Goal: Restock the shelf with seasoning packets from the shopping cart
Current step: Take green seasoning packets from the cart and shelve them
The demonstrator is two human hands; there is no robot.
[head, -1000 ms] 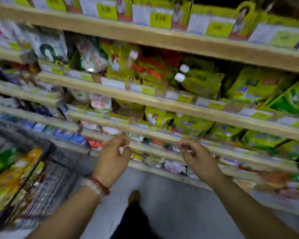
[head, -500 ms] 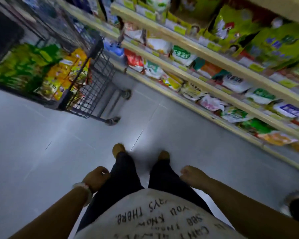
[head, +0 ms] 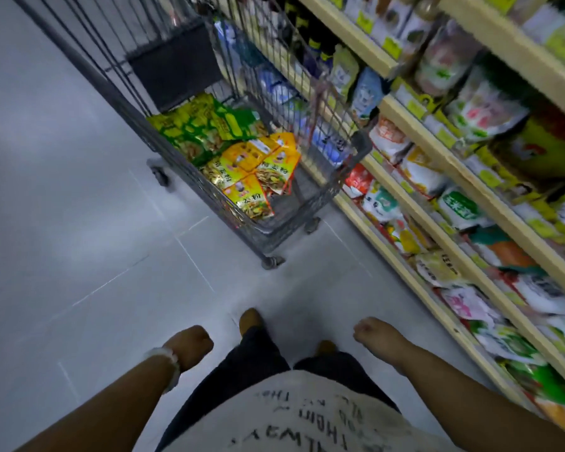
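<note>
Closer now to the shopping cart (head: 307, 203) than half a second ago, with shelves swung off to the right. Near, left hand (head: 191, 347) and right hand (head: 377, 336) hanging low beside the legs, fingers loosely curled, holding nothing. Farther ahead, yellow seasoning packets (head: 258, 176) heaped in the cart's near end, green ones (head: 203, 127) beyond. Likely light, limp and slick; best pinched by a sealed edge. At far right, the wooden shelf (head: 444, 243).
</note>
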